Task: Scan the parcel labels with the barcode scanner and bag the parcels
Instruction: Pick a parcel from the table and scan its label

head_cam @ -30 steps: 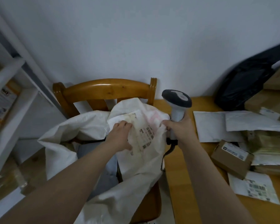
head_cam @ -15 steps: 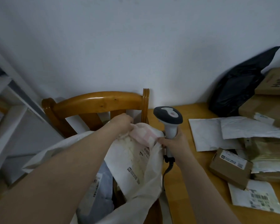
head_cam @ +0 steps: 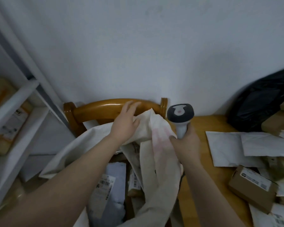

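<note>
A large white sack (head_cam: 156, 163) hangs open over a wooden chair (head_cam: 103, 108). Inside it lie a pale blue labelled parcel (head_cam: 111, 182) and a white labelled mailer (head_cam: 134, 176). My left hand (head_cam: 125, 123) is open, fingers spread, over the sack's upper rim in front of the chair back. My right hand (head_cam: 185, 145) grips the grey and white barcode scanner (head_cam: 180, 117) upright and also pinches the sack's right edge against its handle.
On the wooden table (head_cam: 203, 126) to the right lie white mailers (head_cam: 228, 148), a brown labelled box (head_cam: 251, 185) and other parcels. A black bag (head_cam: 259, 102) leans on the wall at the far right. White shelves (head_cam: 15, 112) holding packages stand at the left.
My left hand let go of the white mailer, which dropped into the sack, and rose with fingers spread to the sack's rim. My right hand kept the scanner and sack edge.
</note>
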